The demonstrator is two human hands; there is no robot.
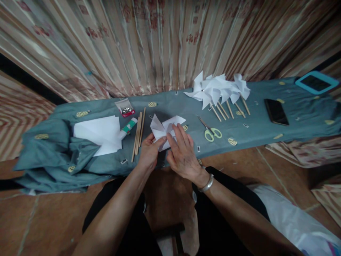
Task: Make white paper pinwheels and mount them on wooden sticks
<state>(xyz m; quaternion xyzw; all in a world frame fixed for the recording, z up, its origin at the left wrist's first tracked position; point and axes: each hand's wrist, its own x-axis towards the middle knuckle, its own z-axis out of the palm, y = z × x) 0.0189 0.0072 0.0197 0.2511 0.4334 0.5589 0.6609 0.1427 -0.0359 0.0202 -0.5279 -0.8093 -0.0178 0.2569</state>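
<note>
- Head view, centre of frame: one folded white paper [160, 132], flaps raised at its upper left and upper right; we enter it as held between both hands, over the green cloth [177, 106].
- Risks, in our judgement: a flap could spring loose, should the left thumb slacken; the paper could crease or tear near its middle, should the right fingers press or pull too hard; the flaps could sit uneven, should the layers slip.
- Left of centre: wooden sticks [137, 137], lying just beside the left hand [149, 153]; a sideways knock could roll them, we judge.
- Right of centre: green-handled scissors [208, 128], apart from the right hand [183, 153], blades towards the upper left; a careless reach could meet the points.
- Left fingers: thumb upon the paper's lower left part, index finger at its edge; we read a pinch, the paper between them.
- Right fingers: extended across the paper's right side, index fingertip near its middle; its underside is hidden, so whether they grasp or merely press, we cannot tell.
</note>
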